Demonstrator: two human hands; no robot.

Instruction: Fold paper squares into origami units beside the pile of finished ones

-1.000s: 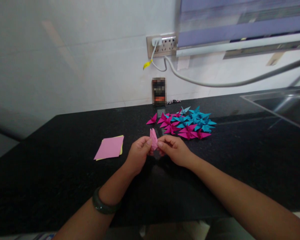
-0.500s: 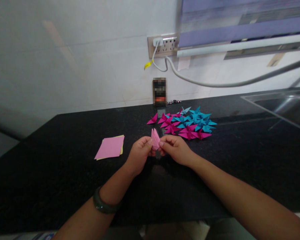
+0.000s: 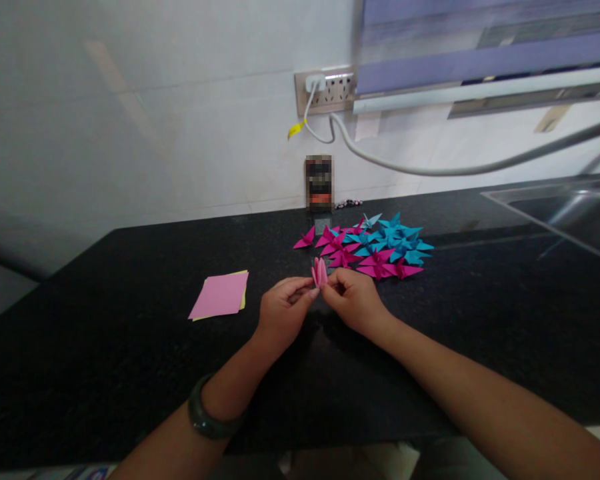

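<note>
Between my two hands a folded piece of pink paper (image 3: 320, 272) stands with its narrow points upward. My left hand (image 3: 286, 310) pinches its lower left side, thumb and fingers closed. From the other side my right hand (image 3: 355, 298) grips the paper's lower right edge between thumb and curled fingers. The fingertips hide the bottom of the fold. Just beyond my right hand lie several folded paper cranes, magenta ones (image 3: 377, 264) in front and blue ones (image 3: 400, 238) behind. To the left of my left hand rests a stack of square paper (image 3: 220, 295), pink on top with yellow under it.
The black countertop (image 3: 130, 373) runs back to a white wall. A phone with a blurred screen (image 3: 320, 183) leans there, below a socket (image 3: 325, 92) with a plugged-in cable. A grey hose (image 3: 430, 171) crosses the wall. At right is a sink edge (image 3: 555, 223).
The pink folded paper has turned and shifted slightly right, now seen more edge-on. My left hand has moved a little right, its fingers reaching across to the paper's base.
</note>
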